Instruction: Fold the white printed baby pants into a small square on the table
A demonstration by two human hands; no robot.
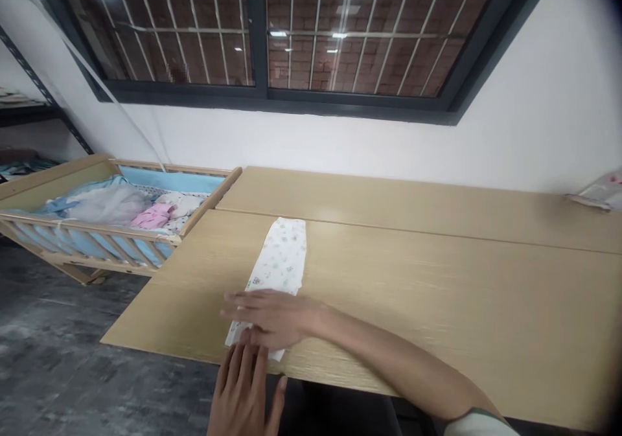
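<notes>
A long, narrow piece of white cloth [282, 254] with a small print, seemingly a folded baby garment, lies flat on the wooden table, its length running away from me. My right hand [276, 316] rests across its near part, palm down, with the fingers stretched to the left and slightly blurred. At the cloth's near end is my left hand [243, 384], fingers straight and thumb apart; its fingertips meet the edge of the cloth and the thumb side of my right hand. Part of the cloth is hidden under my hands.
A wooden crib [194, 219] with blue lining holds clothes and a pink cloth [153, 216], left of the table [437, 280]. A barred window [262, 96] is above. A plastic-looking bag [600, 193] lies at the far right; shelves [29, 115] stand at the left.
</notes>
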